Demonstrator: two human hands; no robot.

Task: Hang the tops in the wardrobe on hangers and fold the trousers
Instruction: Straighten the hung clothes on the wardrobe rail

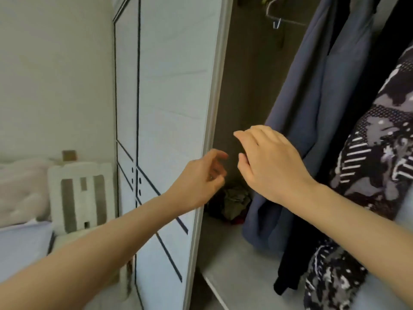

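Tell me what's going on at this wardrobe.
A person reaches both bare hands into the open wardrobe. The left hand is beside the door edge, the right hand in front of a hanging blue-grey garment; neither holds anything. A crumpled heap of clothes lies at the back of the shelf, an empty hanger hangs above, and a patterned garment hangs at the right.

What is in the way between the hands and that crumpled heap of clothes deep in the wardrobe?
Nothing visible. The left hand and right hand hover empty above the crumpled heap, with open space between. The wardrobe door is left of it; the blue-grey hanging garment hangs to its right.
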